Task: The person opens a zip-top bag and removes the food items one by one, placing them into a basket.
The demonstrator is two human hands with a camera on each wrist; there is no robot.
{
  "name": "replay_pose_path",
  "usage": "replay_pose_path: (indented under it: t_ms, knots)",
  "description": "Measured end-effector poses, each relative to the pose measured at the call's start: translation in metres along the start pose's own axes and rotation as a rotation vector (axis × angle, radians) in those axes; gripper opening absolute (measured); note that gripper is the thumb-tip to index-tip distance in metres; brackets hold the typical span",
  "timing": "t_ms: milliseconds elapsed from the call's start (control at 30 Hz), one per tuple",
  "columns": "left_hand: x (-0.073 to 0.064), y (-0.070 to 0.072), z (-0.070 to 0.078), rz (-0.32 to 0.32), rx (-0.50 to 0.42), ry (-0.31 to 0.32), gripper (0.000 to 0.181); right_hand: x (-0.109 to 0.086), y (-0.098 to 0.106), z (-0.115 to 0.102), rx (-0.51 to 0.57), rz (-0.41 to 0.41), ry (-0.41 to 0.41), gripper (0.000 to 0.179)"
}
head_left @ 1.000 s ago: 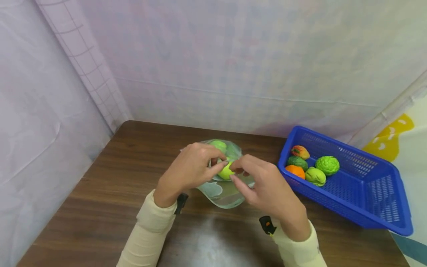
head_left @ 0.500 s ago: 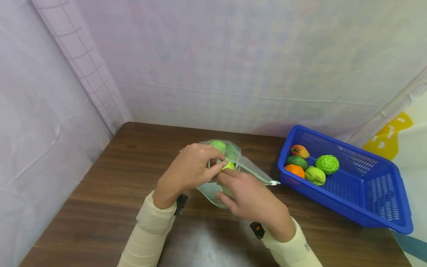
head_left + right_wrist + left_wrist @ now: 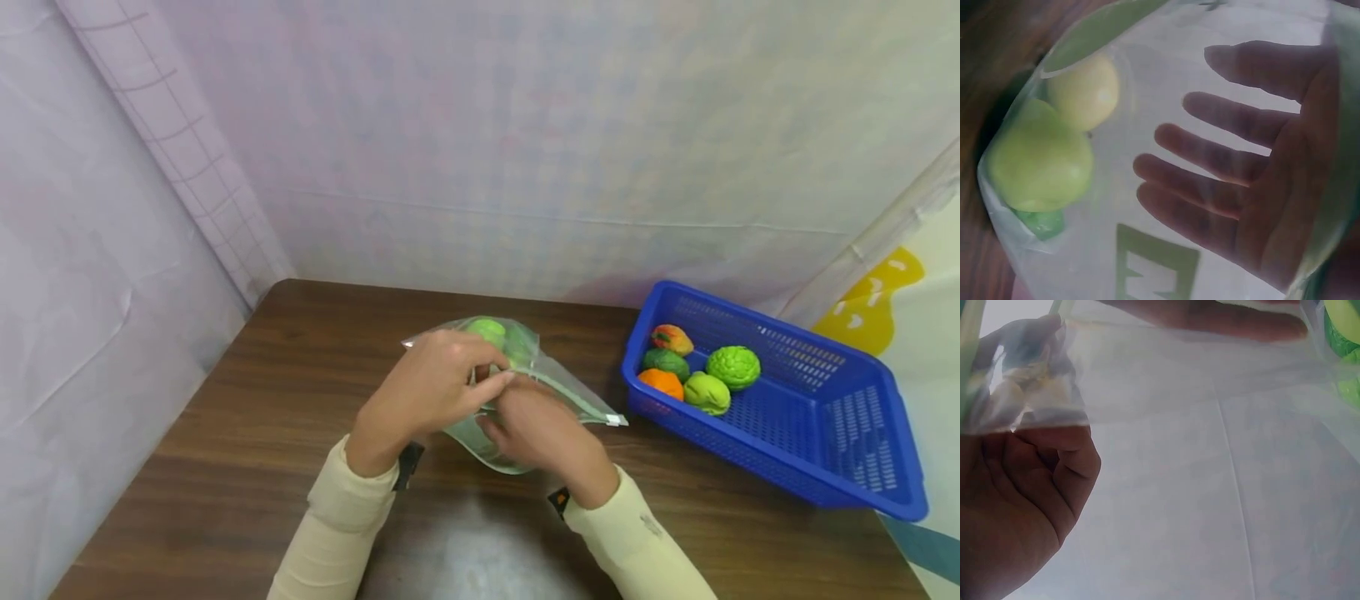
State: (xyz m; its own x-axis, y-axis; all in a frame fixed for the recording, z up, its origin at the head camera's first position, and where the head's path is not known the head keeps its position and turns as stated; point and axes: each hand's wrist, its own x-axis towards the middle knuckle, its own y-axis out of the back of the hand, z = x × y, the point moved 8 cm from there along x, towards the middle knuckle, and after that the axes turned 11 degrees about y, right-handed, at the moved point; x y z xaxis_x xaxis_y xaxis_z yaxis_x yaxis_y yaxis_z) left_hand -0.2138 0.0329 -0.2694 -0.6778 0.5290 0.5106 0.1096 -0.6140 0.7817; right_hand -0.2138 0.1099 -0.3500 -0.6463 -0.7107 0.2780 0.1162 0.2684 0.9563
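A clear zip bag (image 3: 566, 383) with a pale green rim lies on the table; its white slider (image 3: 615, 420) points right. My left hand (image 3: 438, 379) pinches the bag's mouth between thumb and fingers. Through that mouth reaches my right hand (image 3: 543, 421); in the right wrist view the plastic veils its spread, straight fingers (image 3: 1204, 144), which touch no fruit there. At the bag's far end rest a green pear-shaped fruit (image 3: 1041, 162), a yellowish round fruit (image 3: 1088, 90) and a smaller green piece (image 3: 1044, 223), partly hidden.
To the right stands a blue plastic basket (image 3: 780, 450). Inside it are an orange fruit (image 3: 662, 383), a red-orange fruit (image 3: 672, 339), a dark green one (image 3: 665, 363), a yellow-green one (image 3: 707, 393) and a bumpy green one (image 3: 733, 367). A cloth-covered wall (image 3: 525, 167) closes off the back.
My right hand has moved left from the yellow-green fruit at the bag's mouth into the bag. The fruit has gone farther in. My left hand has kept its hold on the mouth.
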Motion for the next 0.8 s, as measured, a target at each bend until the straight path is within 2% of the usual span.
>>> replay_pose_path:
  t_ms: [100, 167, 233, 333, 433, 500, 600, 800]
  knots:
    - [0.000, 0.000, 0.001, 0.002, 0.000, -0.009, 0.009, 0.003, -0.003, 0.001, -0.091, 0.057, 0.035, 0.025]
    - [0.000, 0.000, 0.002, -0.001, -0.006, -0.012, 0.009, 0.004, -0.004, 0.000, -0.203, 0.102, 0.082, 0.025]
    - [0.000, -0.001, 0.002, -0.007, -0.010, -0.015, 0.009, 0.005, -0.009, 0.003, -0.252, 0.108, 0.095, 0.024]
    - [-0.001, -0.003, 0.003, -0.015, -0.018, -0.016, 0.011, 0.008, -0.025, 0.016, -0.131, -0.004, 0.002, 0.019]
    - [-0.001, -0.004, 0.003, -0.015, -0.022, -0.016, 0.012, 0.008, -0.043, 0.033, 0.082, -0.120, -0.177, 0.015]
    - [-0.002, -0.004, 0.003, -0.016, -0.027, -0.016, 0.012, 0.008, -0.051, 0.041, 0.143, -0.155, -0.248, 0.018]
    - [-0.002, -0.005, 0.003, -0.020, -0.029, -0.016, 0.010, 0.008, -0.060, 0.048, 0.184, -0.160, -0.286, 0.021]
    - [0.000, -0.006, 0.004, -0.029, -0.032, -0.020, 0.010, 0.010, -0.068, 0.053, 0.157, -0.139, -0.234, 0.024]
